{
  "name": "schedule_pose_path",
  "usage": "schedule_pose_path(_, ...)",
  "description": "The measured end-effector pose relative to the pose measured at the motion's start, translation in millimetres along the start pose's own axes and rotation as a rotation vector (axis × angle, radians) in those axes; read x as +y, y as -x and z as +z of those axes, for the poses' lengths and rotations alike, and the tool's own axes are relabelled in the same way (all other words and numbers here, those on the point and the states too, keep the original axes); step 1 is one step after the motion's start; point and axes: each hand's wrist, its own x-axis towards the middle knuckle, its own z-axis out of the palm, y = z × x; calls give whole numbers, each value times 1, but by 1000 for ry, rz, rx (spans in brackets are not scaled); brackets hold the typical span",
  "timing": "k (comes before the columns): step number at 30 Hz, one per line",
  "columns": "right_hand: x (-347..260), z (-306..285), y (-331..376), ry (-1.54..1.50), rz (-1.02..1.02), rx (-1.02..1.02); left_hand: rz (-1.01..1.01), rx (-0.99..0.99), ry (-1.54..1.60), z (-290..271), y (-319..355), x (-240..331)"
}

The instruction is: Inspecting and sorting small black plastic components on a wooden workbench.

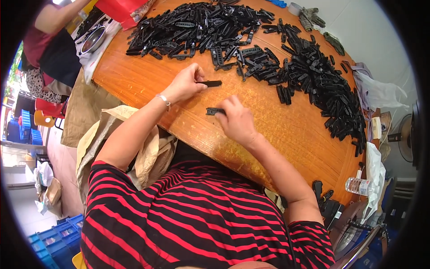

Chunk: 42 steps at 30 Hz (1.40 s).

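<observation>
My left hand [189, 84] pinches a slim black plastic strip [212, 83] that points to the right, just above the wooden table [277, 130]. Close by and a little nearer to me, my right hand [237, 117] grips a second black plastic part [214, 111], its slotted end showing to the left of my fingers. The two parts are apart from each other. Beyond my hands lies a broad heap of similar black plastic parts [183, 33], and another heap [322, 76] curves down the right side.
A person [49, 49] stands at the far left beside a metal bowl [93, 40]. A red bag [127, 11] sits at the far edge. Brown paper sacking [148, 161] hangs by my left arm. A plastic bottle [357, 185] and a fan [405, 136] are at the right.
</observation>
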Motion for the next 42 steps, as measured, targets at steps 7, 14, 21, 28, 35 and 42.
schedule_pose_path(7,18,-25,-24,-200,58,132,-141,-319,741,2,38,23)
schedule_pose_path(14,28,-22,-15,-354,308,-144,-300,-272,740,19,57,21)
schedule_pose_path(21,22,-19,-12,-602,482,-213,-314,-217,663,27,57,20)
schedule_pose_path(28,30,-7,-19,-412,467,-269,-358,-238,574,35,52,9)
schedule_pose_path(35,27,-14,-20,-424,503,-327,-223,-166,385,42,54,4)
schedule_pose_path(42,37,-11,-23,-107,390,-295,-33,-37,71,47,53,3)
